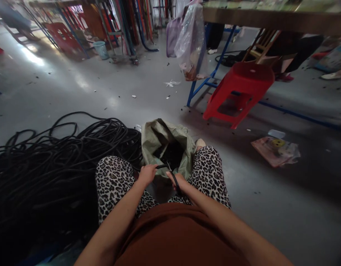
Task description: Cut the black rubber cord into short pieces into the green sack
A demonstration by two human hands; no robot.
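Between my knees stands an open green-grey woven sack (149,142) with dark pieces inside. Over its near rim, my left hand (148,173) is closed round a black cord (160,166), whose end points right. My right hand (177,181) grips black-handled scissors (174,180); their small metal blades are at the cord's end. Whether the blades touch the cord is too small to tell. A large tangled heap of black cord (103,136) lies on the floor to the left of my legs.
A red stool (252,74) stands at the right by a blue-legged table (270,15). A clear plastic bag (191,37) hangs from the table. Plastic packaging (278,149) lies on the floor at right. A blue bin (101,50) is further back. People's legs show behind the table.
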